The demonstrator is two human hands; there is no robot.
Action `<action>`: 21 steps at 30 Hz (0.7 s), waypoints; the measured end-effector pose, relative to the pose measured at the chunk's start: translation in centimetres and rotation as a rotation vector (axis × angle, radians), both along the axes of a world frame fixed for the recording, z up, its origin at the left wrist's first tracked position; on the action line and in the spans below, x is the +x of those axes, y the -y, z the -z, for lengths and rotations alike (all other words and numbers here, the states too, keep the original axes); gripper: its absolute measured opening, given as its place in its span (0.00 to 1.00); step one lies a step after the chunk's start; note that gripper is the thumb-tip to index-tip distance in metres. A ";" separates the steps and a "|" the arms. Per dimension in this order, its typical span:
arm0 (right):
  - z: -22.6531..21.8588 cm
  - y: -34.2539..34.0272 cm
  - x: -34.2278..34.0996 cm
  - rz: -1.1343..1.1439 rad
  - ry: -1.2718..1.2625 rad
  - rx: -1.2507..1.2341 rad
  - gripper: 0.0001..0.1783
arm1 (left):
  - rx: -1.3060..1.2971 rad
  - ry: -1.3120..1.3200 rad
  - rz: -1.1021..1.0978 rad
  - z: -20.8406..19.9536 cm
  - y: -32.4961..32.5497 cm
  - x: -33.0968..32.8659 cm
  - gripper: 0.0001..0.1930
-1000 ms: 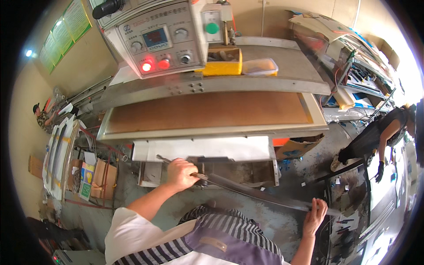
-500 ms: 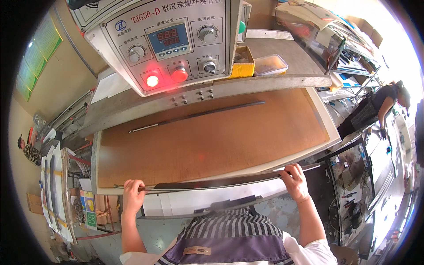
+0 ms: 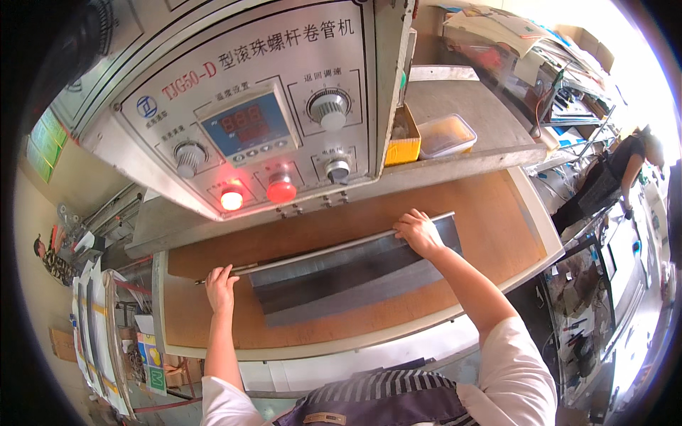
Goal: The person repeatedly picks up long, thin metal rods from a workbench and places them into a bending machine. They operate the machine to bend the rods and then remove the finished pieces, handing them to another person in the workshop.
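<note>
Beneath the control box [image 3: 263, 106] and its glowing red lamp [image 3: 231, 201], I see a broad brown bed [image 3: 494, 245]. A dark sheet [image 3: 355, 280] lies on it, a slim metal rod [image 3: 320, 251] along its far edge. My left hand [image 3: 222, 285] pinches the rod near its left end; my right hand [image 3: 418, 233] lays fingers over it toward the other, though I can't tell whether they close underneath. That wide spacing probably steadies the rod along the edge.

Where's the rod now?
Head view, centre: rod runs along the far edge of the dark sheet, over the brown bed, left hand and right hand on it.
</note>
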State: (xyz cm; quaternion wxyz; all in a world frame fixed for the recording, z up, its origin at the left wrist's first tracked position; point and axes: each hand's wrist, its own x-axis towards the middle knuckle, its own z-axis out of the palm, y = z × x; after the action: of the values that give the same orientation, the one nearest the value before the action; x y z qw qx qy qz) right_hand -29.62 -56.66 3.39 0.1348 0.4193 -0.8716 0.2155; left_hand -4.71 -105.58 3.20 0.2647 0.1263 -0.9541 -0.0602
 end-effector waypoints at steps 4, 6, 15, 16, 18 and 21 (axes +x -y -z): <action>3.9 2.7 -6.7 0.083 0.006 0.037 0.09 | 0.020 0.132 -0.025 2.8 2.7 -7.3 0.13; 5.5 4.1 -8.5 0.159 0.030 0.083 0.08 | 0.015 0.186 -0.072 4.9 4.2 -9.9 0.14; 7.3 4.5 -7.8 0.301 0.021 0.184 0.18 | 0.081 0.312 -0.310 7.0 3.2 -14.6 0.21; 8.1 3.7 -7.3 0.309 -0.045 0.166 0.25 | 0.034 0.399 -0.380 6.6 1.7 -14.7 0.28; 7.3 3.9 -3.5 0.265 -0.027 -0.064 0.29 | 0.047 0.366 -0.463 7.6 1.6 -11.4 0.31; 5.7 1.8 4.3 0.262 0.044 -0.194 0.28 | 0.102 0.316 -0.436 9.3 0.9 -6.3 0.33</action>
State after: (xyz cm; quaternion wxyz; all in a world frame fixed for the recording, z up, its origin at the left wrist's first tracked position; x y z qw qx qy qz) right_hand -25.31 -58.48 -2.31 0.1826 0.2820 -0.8966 0.2885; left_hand -10.97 -106.52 -6.08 0.1127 0.3499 -0.9295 -0.0293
